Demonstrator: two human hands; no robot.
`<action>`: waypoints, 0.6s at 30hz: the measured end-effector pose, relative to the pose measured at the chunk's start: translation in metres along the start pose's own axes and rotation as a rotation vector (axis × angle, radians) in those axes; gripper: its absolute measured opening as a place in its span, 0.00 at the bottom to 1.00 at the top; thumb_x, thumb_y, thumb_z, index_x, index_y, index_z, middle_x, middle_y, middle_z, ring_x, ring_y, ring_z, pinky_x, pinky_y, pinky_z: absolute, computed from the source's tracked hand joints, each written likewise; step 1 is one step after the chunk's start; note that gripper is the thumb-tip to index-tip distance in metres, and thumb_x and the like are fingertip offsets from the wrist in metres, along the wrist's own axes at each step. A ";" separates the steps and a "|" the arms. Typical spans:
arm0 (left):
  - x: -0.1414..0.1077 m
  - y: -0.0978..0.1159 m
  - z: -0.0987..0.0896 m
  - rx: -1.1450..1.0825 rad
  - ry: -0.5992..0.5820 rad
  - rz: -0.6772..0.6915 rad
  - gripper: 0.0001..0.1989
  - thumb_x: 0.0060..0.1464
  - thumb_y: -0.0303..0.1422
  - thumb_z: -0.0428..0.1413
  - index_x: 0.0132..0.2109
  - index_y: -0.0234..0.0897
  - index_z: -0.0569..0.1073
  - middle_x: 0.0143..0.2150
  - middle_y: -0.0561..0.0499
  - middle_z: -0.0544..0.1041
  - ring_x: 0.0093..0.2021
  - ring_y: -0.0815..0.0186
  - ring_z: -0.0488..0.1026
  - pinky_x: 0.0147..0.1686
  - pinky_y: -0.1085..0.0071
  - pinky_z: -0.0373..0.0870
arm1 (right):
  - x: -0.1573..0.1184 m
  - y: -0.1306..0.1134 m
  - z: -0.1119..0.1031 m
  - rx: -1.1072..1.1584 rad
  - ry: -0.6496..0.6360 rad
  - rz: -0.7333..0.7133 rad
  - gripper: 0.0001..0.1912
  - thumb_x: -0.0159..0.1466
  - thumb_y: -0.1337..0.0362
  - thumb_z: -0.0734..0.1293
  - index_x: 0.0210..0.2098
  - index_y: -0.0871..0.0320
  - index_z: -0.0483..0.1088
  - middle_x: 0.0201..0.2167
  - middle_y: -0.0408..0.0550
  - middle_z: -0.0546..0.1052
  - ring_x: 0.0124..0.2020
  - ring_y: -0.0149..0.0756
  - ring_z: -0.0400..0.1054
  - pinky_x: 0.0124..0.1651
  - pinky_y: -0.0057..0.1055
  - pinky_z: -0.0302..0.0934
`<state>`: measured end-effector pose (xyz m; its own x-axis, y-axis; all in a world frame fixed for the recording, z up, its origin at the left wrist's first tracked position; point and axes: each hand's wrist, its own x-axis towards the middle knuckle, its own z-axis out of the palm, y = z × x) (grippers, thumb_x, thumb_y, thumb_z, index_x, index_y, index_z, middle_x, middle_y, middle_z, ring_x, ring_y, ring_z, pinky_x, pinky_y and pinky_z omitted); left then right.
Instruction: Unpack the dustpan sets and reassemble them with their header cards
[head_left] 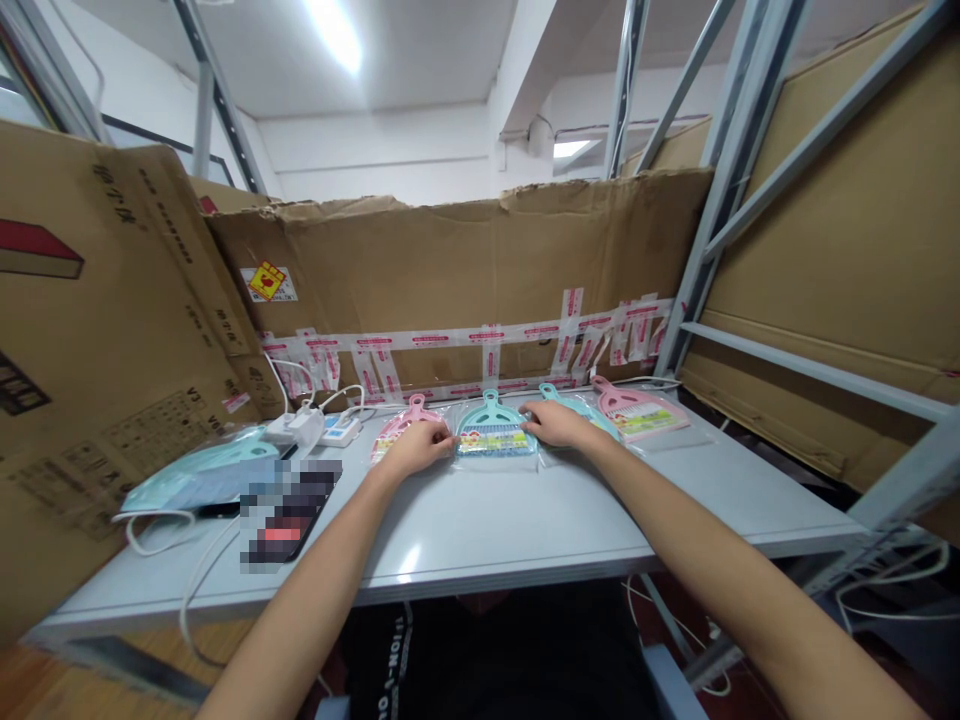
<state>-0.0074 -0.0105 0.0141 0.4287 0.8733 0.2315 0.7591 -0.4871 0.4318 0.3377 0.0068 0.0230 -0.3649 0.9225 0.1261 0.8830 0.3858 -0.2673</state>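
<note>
Several mini dustpan and brush sets in clear wrappers lie in a row along the back of the table. In the middle is a teal dustpan set (491,430), flat with its handle pointing away from me. My left hand (420,447) pinches the wrapper at its left edge, and my right hand (556,424) pinches the right edge. Partly under my left hand and wrist is a pink dustpan set (411,415). Another teal set (585,408) is partly covered by my right hand. At the right end of the row sits a second pink set (641,410).
A phone with a blurred screen (292,515) lies on the left of the table (495,520). Behind it are a wrapped teal item (199,475), a power strip (337,430) and white cables. Cardboard (450,270) walls the back and left; a metal frame (712,200) stands at right.
</note>
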 end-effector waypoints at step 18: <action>0.000 0.006 -0.005 0.045 0.048 0.055 0.17 0.66 0.44 0.55 0.32 0.40 0.78 0.32 0.48 0.81 0.33 0.60 0.74 0.35 0.65 0.62 | 0.007 0.083 -0.025 -0.123 0.306 0.265 0.18 0.79 0.57 0.66 0.57 0.59 0.84 0.53 0.60 0.87 0.54 0.49 0.80 0.56 0.35 0.67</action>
<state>-0.0055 -0.0135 0.0207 0.4472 0.8440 0.2960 0.7567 -0.5334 0.3780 0.4159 0.0451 0.0256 -0.0321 0.9360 0.3506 0.9699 0.1139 -0.2153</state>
